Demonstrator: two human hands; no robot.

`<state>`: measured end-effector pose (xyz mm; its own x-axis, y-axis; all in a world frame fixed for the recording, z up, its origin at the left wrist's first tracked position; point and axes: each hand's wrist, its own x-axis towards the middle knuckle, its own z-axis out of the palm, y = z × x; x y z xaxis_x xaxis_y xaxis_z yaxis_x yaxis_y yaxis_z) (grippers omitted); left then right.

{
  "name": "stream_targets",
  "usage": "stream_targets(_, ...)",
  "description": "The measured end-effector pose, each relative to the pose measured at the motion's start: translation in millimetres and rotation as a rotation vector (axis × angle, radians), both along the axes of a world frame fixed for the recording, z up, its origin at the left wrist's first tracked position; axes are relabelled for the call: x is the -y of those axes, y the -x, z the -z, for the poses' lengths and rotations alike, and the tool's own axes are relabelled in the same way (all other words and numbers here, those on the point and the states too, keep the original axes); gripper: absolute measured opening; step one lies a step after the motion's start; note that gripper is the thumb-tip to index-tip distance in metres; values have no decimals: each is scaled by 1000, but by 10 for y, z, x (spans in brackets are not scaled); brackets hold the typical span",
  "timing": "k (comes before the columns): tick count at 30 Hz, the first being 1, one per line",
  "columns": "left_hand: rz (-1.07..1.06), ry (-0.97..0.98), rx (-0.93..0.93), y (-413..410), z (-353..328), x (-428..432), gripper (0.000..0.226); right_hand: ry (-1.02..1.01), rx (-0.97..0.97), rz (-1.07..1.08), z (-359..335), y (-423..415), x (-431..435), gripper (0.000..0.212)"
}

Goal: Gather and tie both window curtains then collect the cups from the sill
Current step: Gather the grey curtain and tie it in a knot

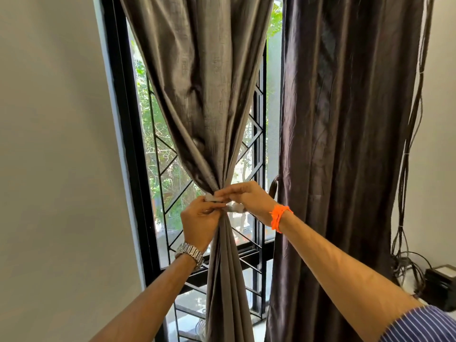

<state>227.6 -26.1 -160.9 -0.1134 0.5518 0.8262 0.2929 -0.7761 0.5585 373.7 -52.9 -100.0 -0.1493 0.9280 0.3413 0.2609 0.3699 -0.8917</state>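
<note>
At mid-window, grey curtain (209,107) bunched at its waist; left hand (201,218) and right hand (249,198) each pinch the tie band (235,208) wrapped there. Fabric judged soft, slippery, weighty: hold band ends close to the bunch.

One view: head-worn wide-angle camera. Faces forward and slightly downward onto window frame (133,144). Close range: left hand (199,218) and right hand (249,196) reach gathered curtain (209,95) at picture centre. Verticals splay outward toward top edge.

Home rm: curtains (204,95) on barred window (257,134), plain walls (54,144), cables (407,169).
</note>
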Motion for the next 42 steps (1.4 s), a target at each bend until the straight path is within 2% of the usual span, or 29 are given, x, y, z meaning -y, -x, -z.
stream_targets(4,24,35,59,31,31,-85,19,-25,-68,-98,108,-72,15,43)
stream_targets(9,55,94,69,39,-19,-158,24,-140,2,-12,197,-105,-63,35)
stream_targets(15,87,140,66,127,-63,-164,44,-218,106,-4,225,-77,-171,61)
stream_targets(17,73,156,45,157,-91,-154,50,-300,157,71,257,-21,-208,50)
stream_targets(20,84,167,1,181,-108,-132,41,-365,54,154,239,15,-253,26)
stream_targets(22,80,192,-13,192,-103,-111,35,-411,87,207,206,15,-290,18)
stream_targets(25,72,222,8,230,-104,-118,29,-507,216,251,164,56,-330,18)
stream_targets(28,57,239,-10,282,-104,-171,22,-501,159,190,160,129,-346,18)
stream_targets(32,-5,198,-117,340,-47,-191,27,-575,274,188,200,190,-421,16)
stream_targets(35,-41,135,-215,387,-17,-170,29,-603,506,215,207,240,-481,20)
stream_targets(38,-107,39,-314,402,-68,-135,27,-578,663,345,168,276,-529,28)
stream_targets(40,-172,-47,-400,391,-106,-102,25,-525,687,416,113,322,-552,27)
stream_targets(42,-219,-115,-475,393,-100,-76,22,-425,610,449,55,365,-552,32)
